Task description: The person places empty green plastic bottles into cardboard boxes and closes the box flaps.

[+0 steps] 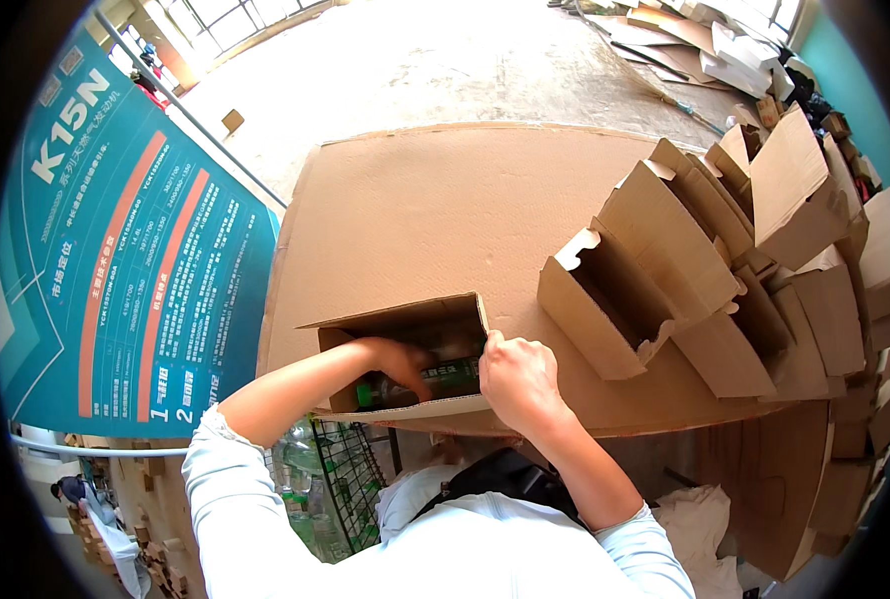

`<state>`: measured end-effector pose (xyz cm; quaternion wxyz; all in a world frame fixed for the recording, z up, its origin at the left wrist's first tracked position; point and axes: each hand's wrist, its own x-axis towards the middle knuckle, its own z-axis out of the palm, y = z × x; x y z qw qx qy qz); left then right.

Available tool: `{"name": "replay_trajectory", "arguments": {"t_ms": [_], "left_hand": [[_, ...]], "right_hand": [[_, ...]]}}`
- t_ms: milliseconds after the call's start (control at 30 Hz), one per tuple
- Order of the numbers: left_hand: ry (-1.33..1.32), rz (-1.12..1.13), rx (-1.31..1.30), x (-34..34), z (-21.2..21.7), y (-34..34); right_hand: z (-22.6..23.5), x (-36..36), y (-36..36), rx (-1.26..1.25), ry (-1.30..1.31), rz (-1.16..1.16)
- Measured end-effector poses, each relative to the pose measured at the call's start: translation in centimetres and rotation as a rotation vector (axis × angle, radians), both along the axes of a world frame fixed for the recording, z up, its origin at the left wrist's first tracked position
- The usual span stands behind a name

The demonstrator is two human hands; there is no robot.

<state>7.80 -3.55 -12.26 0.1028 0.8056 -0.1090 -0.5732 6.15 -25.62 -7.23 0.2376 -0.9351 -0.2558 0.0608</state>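
– looking at that open cardboard box [405,324], where's the left hand [405,367]?
– down inside it, at the green-labelled bottles [453,379].
– holding one?
– can't tell, its grip is half lost in the shadow in there.
– and the right hand [520,379]?
– curled tight on the box's right edge, near the top corner.
– where's the box sitting?
– at the near edge of the cardboard-covered table [395,200], with its open side up.
– what's around it?
– more open boxes [654,230] crowd the table's right side, a teal banner [205,230] stands to the left, and below the near edge clear bottles [300,489] show by a black wire mesh [350,469].
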Motion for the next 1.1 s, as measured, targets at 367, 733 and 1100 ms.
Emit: {"name": "replay_trajectory", "arguments": {"t_ms": [367, 733, 1100], "left_hand": [[-0.013, -0.271, 0.095, -1.5, 0.5, 3.3], [-0.202, -0.370, 0.174, -3.1, 0.0, 2.9], [-1.134, 0.397, -0.547, -11.8, 10.8, 6.2]], "right_hand": [[0.3, 0.9, 0.3, -0.027, -0.001, 0.016], [0.2, 0.5, 0.4, -0.005, 0.046, -0.020], [-1.5, -0.7, -2.2, 0.479, 0.182, 0.247]]}}
